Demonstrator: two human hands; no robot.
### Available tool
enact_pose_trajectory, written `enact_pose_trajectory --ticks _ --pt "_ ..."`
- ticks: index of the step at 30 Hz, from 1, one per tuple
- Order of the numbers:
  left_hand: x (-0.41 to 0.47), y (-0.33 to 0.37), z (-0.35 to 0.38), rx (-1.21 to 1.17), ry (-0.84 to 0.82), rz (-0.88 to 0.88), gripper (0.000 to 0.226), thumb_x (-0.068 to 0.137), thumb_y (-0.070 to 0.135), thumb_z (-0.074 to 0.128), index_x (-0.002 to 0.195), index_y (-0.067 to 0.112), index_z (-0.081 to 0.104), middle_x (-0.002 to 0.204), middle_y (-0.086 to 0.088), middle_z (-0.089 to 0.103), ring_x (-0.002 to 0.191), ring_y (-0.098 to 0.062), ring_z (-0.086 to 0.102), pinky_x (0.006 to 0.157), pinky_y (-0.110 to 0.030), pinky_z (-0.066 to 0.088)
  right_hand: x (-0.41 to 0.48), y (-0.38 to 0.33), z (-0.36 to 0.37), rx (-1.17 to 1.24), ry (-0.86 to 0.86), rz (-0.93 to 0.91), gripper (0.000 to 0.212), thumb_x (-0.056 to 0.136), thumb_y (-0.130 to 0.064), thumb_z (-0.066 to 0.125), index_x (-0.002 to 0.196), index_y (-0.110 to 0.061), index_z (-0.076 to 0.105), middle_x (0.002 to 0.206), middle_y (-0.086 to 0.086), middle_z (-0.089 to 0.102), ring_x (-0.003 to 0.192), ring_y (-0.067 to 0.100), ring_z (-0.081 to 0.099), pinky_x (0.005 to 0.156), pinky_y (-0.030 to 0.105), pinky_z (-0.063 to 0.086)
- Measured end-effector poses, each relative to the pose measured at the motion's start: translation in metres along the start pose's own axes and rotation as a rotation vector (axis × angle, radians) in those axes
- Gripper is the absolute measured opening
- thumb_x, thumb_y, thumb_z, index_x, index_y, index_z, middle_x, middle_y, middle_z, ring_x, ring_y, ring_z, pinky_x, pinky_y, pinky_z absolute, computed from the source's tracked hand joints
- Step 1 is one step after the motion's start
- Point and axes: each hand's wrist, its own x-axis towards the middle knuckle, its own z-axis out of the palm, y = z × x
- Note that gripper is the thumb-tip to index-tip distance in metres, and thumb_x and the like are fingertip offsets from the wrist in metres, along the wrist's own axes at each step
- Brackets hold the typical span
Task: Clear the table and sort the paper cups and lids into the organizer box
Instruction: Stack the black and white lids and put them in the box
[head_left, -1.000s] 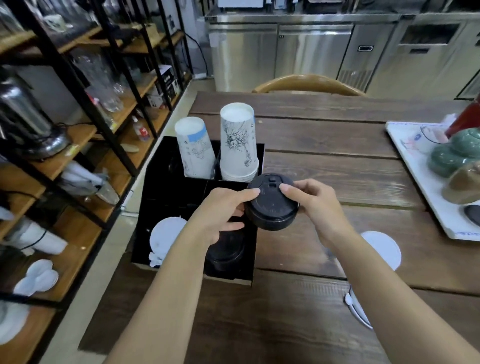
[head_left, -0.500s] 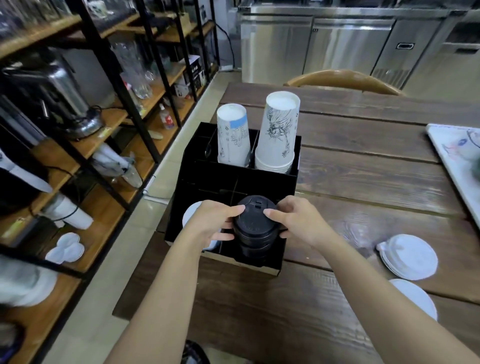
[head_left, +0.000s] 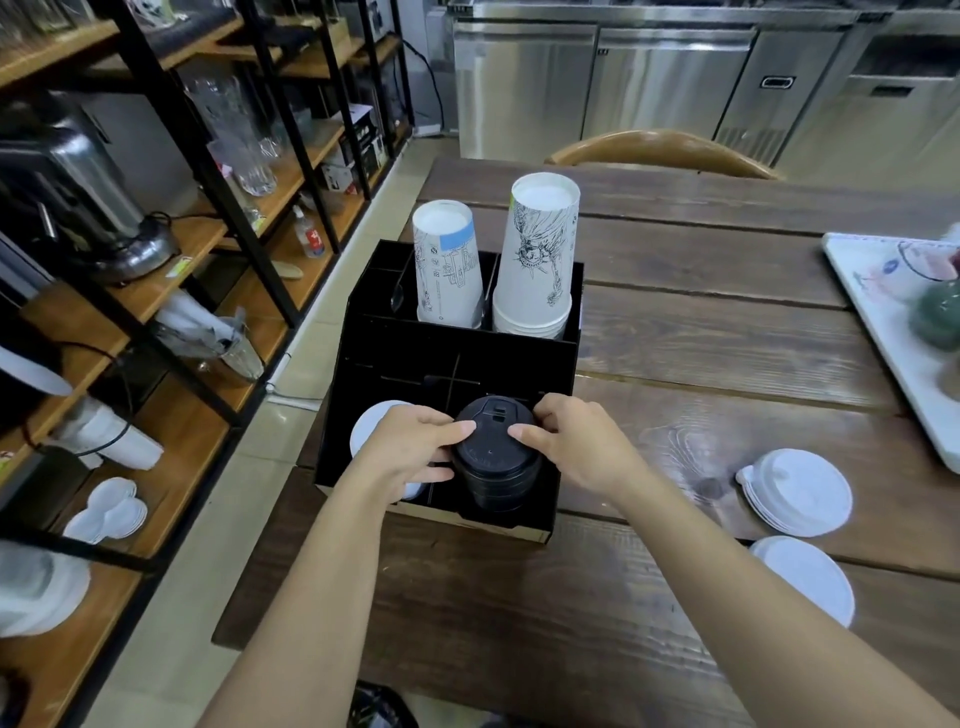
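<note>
Both hands grip a stack of black lids (head_left: 497, 457) from either side: the left hand (head_left: 410, 452) has its thumb on the top lid and its fingers curled against the stack's left flank, and the right hand (head_left: 576, 447) mirrors it on the right. The stack stands in the front right compartment of the black organizer box (head_left: 457, 353), which sits at the left edge of the wooden table (head_left: 701, 332). In the front left compartment lie white lids (head_left: 366, 434), mostly hidden by the left hand, so their count is unclear. At the back of the box, 2 stacks of inverted paper cups rise upright: a shorter stack (head_left: 447, 270) on the left and a taller stack (head_left: 540, 254) beside it. On the table near the right forearm rest 2 more piles of white lids (head_left: 797, 491), well apart from the box.
</note>
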Motion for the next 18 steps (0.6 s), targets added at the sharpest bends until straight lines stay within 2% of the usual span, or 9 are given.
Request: enact_pose_trajectory --ticks 3,5,7,9,12,15,18 --pt "0.001 0.003 -0.001 0.040 -0.006 0.002 0.021 0.085 0.018 0.067 0.101 0.005 0.066 0.097 -0.006 0.071 0.089 -0.015 0.066 0.088 -0.040 0.055 -0.001 0.002 0.000 0.004 -0.010 -0.017 0.040 0.086 -0.045 0.057 0.109 -0.012 0.058 0.107 0.010 0.068 0.098 0.029 0.063 0.085 0.046 0.052" --pt "0.000 0.007 0.002 0.079 0.026 0.036 0.015 0.086 0.018 0.067 0.097 0.009 0.065 0.093 -0.002 0.068 0.087 -0.013 0.063 0.093 -0.040 0.052 -0.005 0.002 -0.001 0.051 0.005 -0.033 0.047 0.087 -0.046 0.056 0.120 -0.012 0.053 0.116 0.010 0.065 0.106 0.027 0.061 0.090 0.045 0.051" --pt "-0.001 0.015 0.008 0.159 0.114 0.120 0.026 0.086 0.021 0.065 0.109 0.007 0.063 0.103 -0.002 0.065 0.096 -0.016 0.059 0.093 -0.033 0.046 -0.010 0.002 -0.006 0.111 0.089 -0.051 0.051 0.087 -0.046 0.055 0.125 -0.011 0.051 0.120 0.008 0.063 0.110 0.024 0.059 0.093 0.041 0.049" --pt "-0.003 0.026 0.018 0.226 0.235 0.241 0.035 0.087 0.025 0.063 0.118 0.007 0.060 0.114 -0.003 0.063 0.106 -0.017 0.057 0.092 -0.031 0.044 -0.016 0.006 -0.015 0.159 0.227 -0.060 0.043 0.089 -0.043 0.054 0.117 -0.012 0.058 0.107 0.005 0.068 0.100 0.022 0.061 0.088 0.038 0.049" --pt "-0.013 0.044 0.047 0.267 0.329 0.463 0.027 0.090 0.024 0.058 0.113 0.010 0.062 0.112 -0.002 0.065 0.106 -0.016 0.059 0.095 -0.031 0.045 -0.021 0.023 -0.033 0.203 0.375 -0.022 0.029 0.090 -0.037 0.054 0.100 -0.012 0.065 0.086 -0.002 0.066 0.087 0.020 0.061 0.080 0.035 0.048" --pt "-0.022 0.050 0.092 0.314 0.215 0.607 0.024 0.090 0.024 0.056 0.110 0.013 0.063 0.108 0.000 0.066 0.103 -0.014 0.060 0.092 -0.027 0.045 -0.030 0.051 -0.048 0.181 0.461 0.060 0.023 0.091 -0.030 0.054 0.098 -0.011 0.065 0.082 -0.002 0.063 0.086 0.022 0.061 0.073 0.030 0.043" --pt "-0.018 0.037 0.144 0.455 -0.031 0.579 0.033 0.091 0.028 0.055 0.121 0.015 0.057 0.122 -0.001 0.061 0.114 -0.016 0.055 0.099 -0.030 0.042 -0.044 0.088 -0.055 0.161 0.503 0.202 0.029 0.092 -0.026 0.054 0.111 -0.006 0.061 0.100 0.007 0.065 0.095 0.022 0.058 0.075 0.025 0.036"
